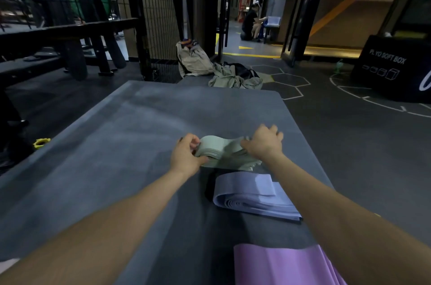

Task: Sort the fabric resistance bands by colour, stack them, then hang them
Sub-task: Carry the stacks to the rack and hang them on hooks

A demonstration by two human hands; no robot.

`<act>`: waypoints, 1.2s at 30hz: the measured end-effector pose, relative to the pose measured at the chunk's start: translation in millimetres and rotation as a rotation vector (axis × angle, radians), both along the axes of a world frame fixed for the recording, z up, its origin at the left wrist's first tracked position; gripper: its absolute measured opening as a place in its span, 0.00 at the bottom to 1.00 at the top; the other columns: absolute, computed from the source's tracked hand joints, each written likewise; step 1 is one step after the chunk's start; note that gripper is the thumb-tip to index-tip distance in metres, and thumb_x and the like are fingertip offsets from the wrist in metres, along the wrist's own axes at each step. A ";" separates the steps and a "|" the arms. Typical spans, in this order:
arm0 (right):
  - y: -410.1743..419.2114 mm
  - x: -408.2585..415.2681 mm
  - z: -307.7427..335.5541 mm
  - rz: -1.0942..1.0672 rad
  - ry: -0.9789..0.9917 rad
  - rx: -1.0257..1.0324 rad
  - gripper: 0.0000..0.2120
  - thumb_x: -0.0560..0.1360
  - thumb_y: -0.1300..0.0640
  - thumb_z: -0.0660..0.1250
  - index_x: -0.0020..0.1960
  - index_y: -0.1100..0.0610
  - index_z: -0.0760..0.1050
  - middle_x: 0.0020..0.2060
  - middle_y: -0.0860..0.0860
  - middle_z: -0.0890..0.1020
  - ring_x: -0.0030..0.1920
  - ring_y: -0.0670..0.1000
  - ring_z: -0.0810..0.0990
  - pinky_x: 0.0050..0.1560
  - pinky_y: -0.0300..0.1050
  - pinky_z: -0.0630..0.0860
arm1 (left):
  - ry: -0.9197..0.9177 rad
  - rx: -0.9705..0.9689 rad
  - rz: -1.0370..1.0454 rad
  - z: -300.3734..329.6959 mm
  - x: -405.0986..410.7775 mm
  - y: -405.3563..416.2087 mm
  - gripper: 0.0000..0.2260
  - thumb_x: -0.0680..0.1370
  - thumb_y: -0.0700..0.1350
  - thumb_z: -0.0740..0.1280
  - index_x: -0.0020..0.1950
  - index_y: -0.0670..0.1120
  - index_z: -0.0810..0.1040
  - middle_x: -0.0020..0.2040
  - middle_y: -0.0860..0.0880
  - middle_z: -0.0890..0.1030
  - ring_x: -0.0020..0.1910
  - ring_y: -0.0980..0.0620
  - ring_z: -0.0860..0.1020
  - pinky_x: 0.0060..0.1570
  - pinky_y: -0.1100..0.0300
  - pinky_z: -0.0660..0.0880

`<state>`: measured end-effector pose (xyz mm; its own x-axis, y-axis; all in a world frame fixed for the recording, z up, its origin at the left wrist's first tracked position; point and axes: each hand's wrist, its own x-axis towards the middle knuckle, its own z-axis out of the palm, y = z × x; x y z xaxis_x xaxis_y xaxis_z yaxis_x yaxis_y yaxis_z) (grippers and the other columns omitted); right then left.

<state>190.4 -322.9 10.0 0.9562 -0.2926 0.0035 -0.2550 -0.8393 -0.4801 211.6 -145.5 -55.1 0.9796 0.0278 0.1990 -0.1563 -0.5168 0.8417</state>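
Green bands [224, 151] between my fingers: soft matt woven cloth, thin layered edges. Blue-lilac stack [251, 198] and pink stack [279, 266]: same matt cloth. Mat [116, 144] under them: dull grey, faintly scuffed.

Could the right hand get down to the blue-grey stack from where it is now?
Probably yes. The right hand grips the pale green stack with the left hand, so it must let go first. The blue-grey stack lies uncovered just below the right forearm, with nothing between.

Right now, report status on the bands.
Both hands, left and right, grip the green band stack. Blue stack and purple stack nearer. Nothing in the way.
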 end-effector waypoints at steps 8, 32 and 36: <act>43.6 6.7 -15.1 0.621 -0.141 -0.292 0.27 0.72 0.53 0.69 0.68 0.57 0.67 0.61 0.57 0.67 0.62 0.58 0.65 0.61 0.47 0.64 | -0.004 -0.070 0.005 -4.6 4.4 -0.2 0.18 0.67 0.30 0.72 0.47 0.47 0.71 0.47 0.47 0.74 0.43 0.49 0.74 0.42 0.63 0.69; 34.3 9.1 44.7 0.610 -0.508 -0.818 0.12 0.57 0.63 0.77 0.37 0.59 0.76 0.34 0.55 0.75 0.34 0.58 0.77 0.19 0.39 0.61 | -0.135 -0.150 -0.056 48.2 -4.6 -20.9 0.18 0.67 0.40 0.76 0.52 0.48 0.74 0.53 0.47 0.77 0.48 0.50 0.77 0.47 0.56 0.75; 42.1 -13.5 95.4 0.554 -0.551 -0.745 0.11 0.62 0.68 0.72 0.42 0.62 0.74 0.39 0.59 0.75 0.40 0.61 0.76 0.24 0.43 0.62 | -0.270 -0.064 -0.072 97.5 -23.4 -13.2 0.23 0.69 0.45 0.74 0.61 0.46 0.73 0.58 0.47 0.74 0.56 0.50 0.74 0.50 0.59 0.71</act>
<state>176.9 -280.8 105.4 0.7672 0.4344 0.4719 0.3453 -0.8997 0.2669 188.2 -158.8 42.4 0.8915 -0.0194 0.4527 -0.4134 -0.4438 0.7951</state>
